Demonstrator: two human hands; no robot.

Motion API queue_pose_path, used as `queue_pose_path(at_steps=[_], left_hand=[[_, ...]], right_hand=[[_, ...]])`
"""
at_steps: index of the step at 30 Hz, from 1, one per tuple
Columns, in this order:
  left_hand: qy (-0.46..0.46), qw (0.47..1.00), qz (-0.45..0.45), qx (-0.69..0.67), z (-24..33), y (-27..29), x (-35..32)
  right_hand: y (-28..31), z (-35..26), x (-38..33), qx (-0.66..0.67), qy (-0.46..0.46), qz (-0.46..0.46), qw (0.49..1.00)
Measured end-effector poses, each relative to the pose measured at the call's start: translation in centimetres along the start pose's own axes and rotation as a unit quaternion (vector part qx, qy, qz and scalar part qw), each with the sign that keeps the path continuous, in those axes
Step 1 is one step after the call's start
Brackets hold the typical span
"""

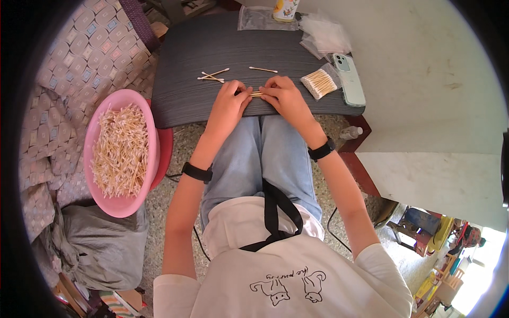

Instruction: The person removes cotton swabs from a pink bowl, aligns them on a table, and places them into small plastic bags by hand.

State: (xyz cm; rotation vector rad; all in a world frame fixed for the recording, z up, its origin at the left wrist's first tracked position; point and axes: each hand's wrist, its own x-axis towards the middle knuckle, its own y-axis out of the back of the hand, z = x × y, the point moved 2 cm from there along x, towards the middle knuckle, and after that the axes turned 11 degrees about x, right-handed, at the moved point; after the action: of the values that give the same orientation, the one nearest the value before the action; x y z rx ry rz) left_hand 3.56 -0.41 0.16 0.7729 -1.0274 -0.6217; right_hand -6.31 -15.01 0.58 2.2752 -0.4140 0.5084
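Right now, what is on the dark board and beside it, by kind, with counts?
Loose cotton swabs on the board: 4
Swab bundles: 2 (packet, bunch in both hands)
Phones: 1
Pink basins of swabs: 1
Total: 8

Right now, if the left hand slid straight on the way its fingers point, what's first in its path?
The left hand points up and slightly right, across the dark board. Past the cotton swabs pinched between both hands, the single swab likely comes first, though depth is unclear.
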Motion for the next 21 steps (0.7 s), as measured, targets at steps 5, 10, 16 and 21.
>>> queue_pose_path(at_steps=[5,10,16,21], left_hand=[[0.015,1.000,-0.004,-0.010,-0.2,-0.1,-0.1],[-0.010,0.998,0.031,0.051,0.2,-0.5,-0.4],[-0.056,0.979,-0.022,0.194,0.7,-1.0,-0.3],[-0.068,0.977,-0.039,0.200,0.8,-0.6,-0.2]], right_hand=[[-0.8,-0.3,0.0,-0.082,0.043,0.006,0.996],[-0.9,-0.4,0.1,-0.114,0.065,-0.006,0.991],[-1.2,-0.7,-0.5,-0.167,0.114,0.003,0.979],[-1.0,-0.9,-0.6,-0.172,0.119,-0.004,0.978]])
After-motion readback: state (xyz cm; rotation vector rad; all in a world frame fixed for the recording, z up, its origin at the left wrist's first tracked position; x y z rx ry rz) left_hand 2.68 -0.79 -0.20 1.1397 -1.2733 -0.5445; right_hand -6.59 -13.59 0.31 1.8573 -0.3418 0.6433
